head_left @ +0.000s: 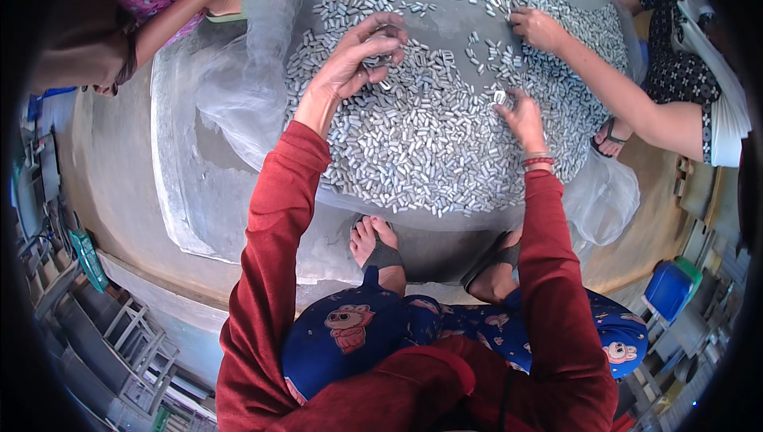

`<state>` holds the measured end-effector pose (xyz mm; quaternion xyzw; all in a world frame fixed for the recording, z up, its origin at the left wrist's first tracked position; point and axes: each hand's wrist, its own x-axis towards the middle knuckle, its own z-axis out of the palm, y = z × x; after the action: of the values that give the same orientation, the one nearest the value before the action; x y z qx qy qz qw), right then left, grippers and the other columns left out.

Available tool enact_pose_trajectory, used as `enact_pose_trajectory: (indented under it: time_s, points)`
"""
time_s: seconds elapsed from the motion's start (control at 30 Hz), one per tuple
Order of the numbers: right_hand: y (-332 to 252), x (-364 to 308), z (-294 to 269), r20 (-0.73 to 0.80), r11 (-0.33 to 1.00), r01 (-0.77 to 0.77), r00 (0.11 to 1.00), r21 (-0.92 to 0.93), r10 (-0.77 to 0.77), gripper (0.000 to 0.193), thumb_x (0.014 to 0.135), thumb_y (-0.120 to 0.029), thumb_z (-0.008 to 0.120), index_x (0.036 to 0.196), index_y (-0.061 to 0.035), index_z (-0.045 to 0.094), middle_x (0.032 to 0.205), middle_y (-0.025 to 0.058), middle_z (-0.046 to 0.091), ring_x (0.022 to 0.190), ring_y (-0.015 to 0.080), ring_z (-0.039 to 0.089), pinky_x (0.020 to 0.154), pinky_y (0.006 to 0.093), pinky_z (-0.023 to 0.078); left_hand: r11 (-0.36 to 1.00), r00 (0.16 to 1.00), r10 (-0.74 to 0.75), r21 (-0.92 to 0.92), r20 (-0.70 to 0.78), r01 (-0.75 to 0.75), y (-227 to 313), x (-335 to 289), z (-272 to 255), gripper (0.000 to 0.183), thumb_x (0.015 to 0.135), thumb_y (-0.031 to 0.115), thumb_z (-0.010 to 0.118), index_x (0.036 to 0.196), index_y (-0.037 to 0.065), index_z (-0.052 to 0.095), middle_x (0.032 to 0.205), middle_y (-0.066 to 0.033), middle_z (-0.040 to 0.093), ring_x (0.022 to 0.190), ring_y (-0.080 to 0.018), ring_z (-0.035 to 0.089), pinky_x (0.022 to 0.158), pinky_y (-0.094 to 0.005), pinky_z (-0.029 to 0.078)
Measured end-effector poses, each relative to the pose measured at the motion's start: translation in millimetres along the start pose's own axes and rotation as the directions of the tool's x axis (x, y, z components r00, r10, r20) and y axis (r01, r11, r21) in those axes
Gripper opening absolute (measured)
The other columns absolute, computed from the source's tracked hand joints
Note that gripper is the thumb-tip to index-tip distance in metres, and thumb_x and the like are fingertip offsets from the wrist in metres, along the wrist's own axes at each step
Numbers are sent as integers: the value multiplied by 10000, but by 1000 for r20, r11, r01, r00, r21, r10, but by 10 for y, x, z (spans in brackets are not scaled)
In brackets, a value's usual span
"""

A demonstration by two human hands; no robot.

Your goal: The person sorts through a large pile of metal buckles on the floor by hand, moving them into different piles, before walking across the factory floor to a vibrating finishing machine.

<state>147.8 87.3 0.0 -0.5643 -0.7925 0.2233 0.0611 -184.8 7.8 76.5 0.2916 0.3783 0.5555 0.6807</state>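
Observation:
A wide pile of small silver-grey, capsule-shaped pieces [421, 146] lies in front of me on a sheet of pale netting. Over its left part hovers my left hand [358, 58], fingers curved and spread, slightly blurred; I make out nothing held in it. At the pile's right side, my right hand [523, 120] pinches a small silver buckle [499, 98] between thumb and fingertips. Another silver buckle [447, 57] rests on the pile, to the right of my left hand.
At the right, a co-worker's hand [540, 28] reaches over the pile's far side near loose buckles. Another co-worker's arm [183, 19] extends in from the upper left. Bunched netting [238, 90] lies left of the pile, and my sandalled foot [377, 245] rests by its near edge.

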Motion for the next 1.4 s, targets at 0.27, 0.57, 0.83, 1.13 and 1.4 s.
enact_pose_trajectory:
  time_s: [0.27, 0.57, 0.83, 1.13, 1.4]
  points:
    - [-664, -221, 201, 270, 975, -85, 963, 205, 27, 210, 721, -189, 716, 762, 4, 646, 723, 129, 646, 658, 234, 617, 638, 354, 487, 12, 992, 48, 994, -113, 113, -394, 217, -159, 391, 705, 351, 728, 915, 28, 657, 837, -158, 644, 772, -274, 625, 671, -384, 492]
    - [-971, -17, -183, 426, -217, -447, 894, 868, -139, 77, 811, -51, 538, 826, -59, 463, 814, 121, 572, 488, 104, 445, 311, 179, 243, 159, 972, 102, 968, -213, 196, -411, 138, -456, 315, 703, 304, 716, 907, 67, 676, 837, -158, 654, 776, -314, 637, 724, -407, 493]
    - [-840, 818, 479, 26, 960, 149, 987, 237, -160, 339, 758, -228, 673, 988, -4, 564, 903, 183, 643, 839, 342, 615, 718, 389, 475, -238, 990, 49, 965, 128, -113, -589, -51, -257, 292, 778, 295, 647, 993, 98, 640, 850, -131, 615, 852, -325, 601, 724, -450, 469]
    - [-681, 170, 138, 441, -104, -458, 884, 883, -154, 202, 770, -89, 587, 952, -28, 524, 848, 110, 553, 592, 135, 483, 380, 229, 376, 1000, 997, 1, 9, -82, -1, -60, -170, -227, 134, 827, 174, 513, 833, 46, 550, 785, -33, 530, 625, -119, 469, 410, -202, 337]
    - [-693, -150, -282, 481, 33, -483, 862, 875, -161, 312, 826, -125, 581, 1116, -27, 519, 742, 37, 549, 530, 90, 455, 358, 187, 329, 949, 981, -166, 255, -101, 187, -247, 319, 137, 224, 823, 216, 651, 843, 10, 563, 719, -25, 541, 592, -92, 518, 358, -225, 367]
